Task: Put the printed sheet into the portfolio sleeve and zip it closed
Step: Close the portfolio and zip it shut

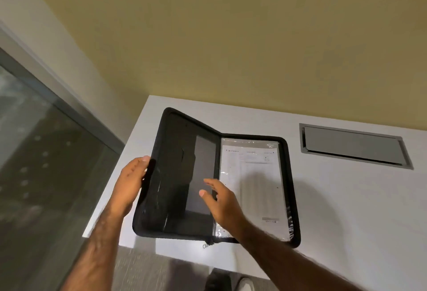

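Observation:
A black zip portfolio (pixel 178 175) lies open on the white table (pixel 346 209). Its right half is flat, and the printed sheet (pixel 258 186) sits there inside a clear plastic sleeve. The left cover is raised at an angle. My left hand (pixel 131 182) grips that cover's outer edge, thumb on top. My right hand (pixel 219 203) hovers over the spine with fingers spread, holding nothing. The zip pull (pixel 205 245) hangs at the near edge below the spine.
A grey cable hatch (pixel 353 145) is set into the table at the back right. A yellow wall stands behind the table. A glass panel (pixel 34 152) runs along the left. Shoes show on the floor under the table's near edge.

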`<action>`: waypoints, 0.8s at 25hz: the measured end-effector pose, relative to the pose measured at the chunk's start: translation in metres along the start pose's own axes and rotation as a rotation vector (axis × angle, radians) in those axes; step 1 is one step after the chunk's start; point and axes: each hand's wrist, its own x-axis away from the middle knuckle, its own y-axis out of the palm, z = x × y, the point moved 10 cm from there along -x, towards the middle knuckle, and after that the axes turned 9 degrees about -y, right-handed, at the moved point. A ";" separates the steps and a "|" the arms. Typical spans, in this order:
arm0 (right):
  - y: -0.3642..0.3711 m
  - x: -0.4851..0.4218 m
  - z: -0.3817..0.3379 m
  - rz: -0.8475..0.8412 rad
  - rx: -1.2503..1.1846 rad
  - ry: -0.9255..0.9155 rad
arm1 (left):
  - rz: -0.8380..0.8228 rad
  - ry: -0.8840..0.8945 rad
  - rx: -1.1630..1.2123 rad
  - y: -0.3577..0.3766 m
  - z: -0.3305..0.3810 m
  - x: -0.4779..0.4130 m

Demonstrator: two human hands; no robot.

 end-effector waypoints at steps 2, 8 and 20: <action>0.007 0.013 -0.019 -0.045 -0.118 0.006 | -0.154 0.065 0.020 0.027 0.019 0.030; -0.019 0.067 -0.062 -0.031 -0.325 -0.071 | -0.356 0.078 0.176 0.112 0.044 0.124; -0.118 0.115 0.008 0.369 -0.383 -0.003 | -0.332 0.272 -0.315 0.260 -0.027 0.189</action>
